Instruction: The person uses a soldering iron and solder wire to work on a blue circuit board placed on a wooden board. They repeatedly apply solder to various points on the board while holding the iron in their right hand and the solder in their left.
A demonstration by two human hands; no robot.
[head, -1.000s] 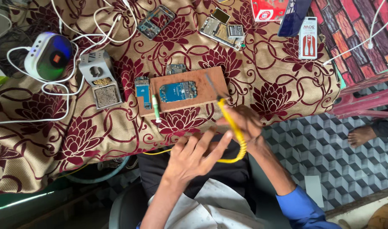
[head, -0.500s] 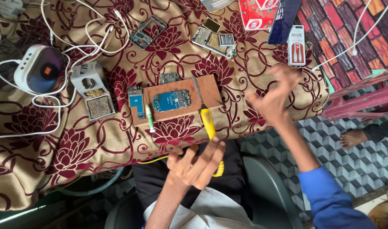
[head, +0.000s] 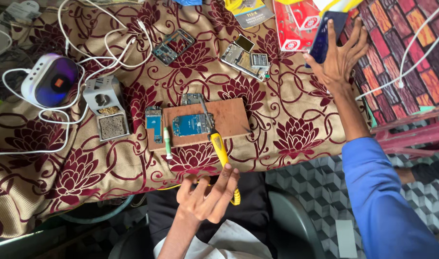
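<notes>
Two hands: right hand (head: 342, 57) clasps a dark phone (head: 327, 36); left hand (head: 207, 196), fingers apart, touches the yellow soldering iron (head: 219, 149).

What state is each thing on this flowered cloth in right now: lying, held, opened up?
Yellow-handled soldering iron: lying on the wooden board, left hand by its handle.
Blue circuit board: bare, flat on the board.
Dark blue phone: under the right hand.
Silver phone body: opened up.
</notes>
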